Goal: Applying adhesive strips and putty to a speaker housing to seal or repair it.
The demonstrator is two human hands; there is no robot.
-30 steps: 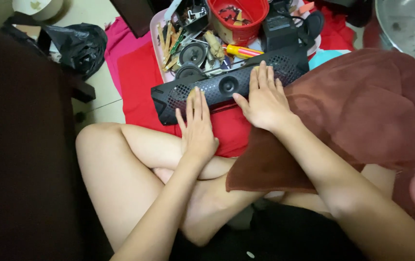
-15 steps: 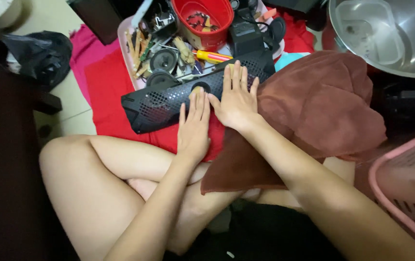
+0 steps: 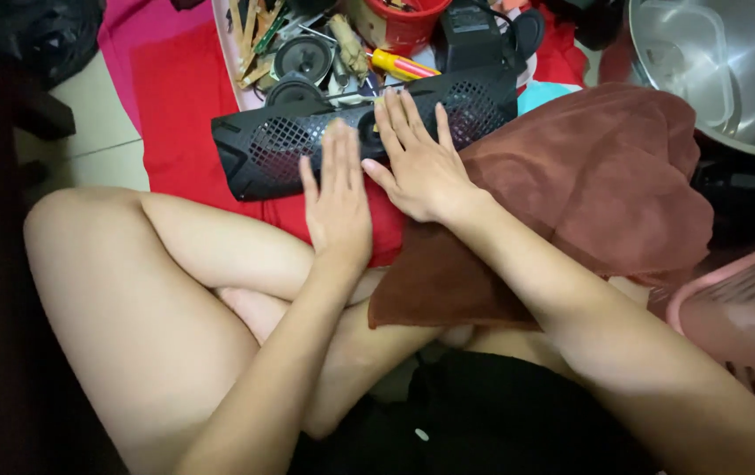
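Both hands lie flat, palms down and fingers straight, gripping nothing. The left hand (image 3: 338, 200) rests with its fingertips on the lower edge of a long black speaker grille (image 3: 307, 145), its palm over the red cloth (image 3: 186, 97) beneath. The right hand (image 3: 417, 158), just beside it and touching at the thumb, presses its fingers onto the middle of the grille, near a round opening in the mesh. The grille lies slantwise, running from left of the left hand up past the right hand's fingertips.

A brown towel (image 3: 588, 193) spreads to the right of the right hand and under its wrist, draped over the lap. Beyond the fingertips sits a pale tray (image 3: 221, 26) of parts: two round speaker cones (image 3: 302, 57), a yellow-handled screwdriver (image 3: 399, 64) and a red bucket (image 3: 395, 26). A black box (image 3: 470, 31) stands just past the grille. Far right of the right hand are a steel bowl (image 3: 747, 70) and, nearer the elbow, a pink basket (image 3: 738, 299). Far left of the left hand lies a black bag (image 3: 39, 31). No labels can be made out.
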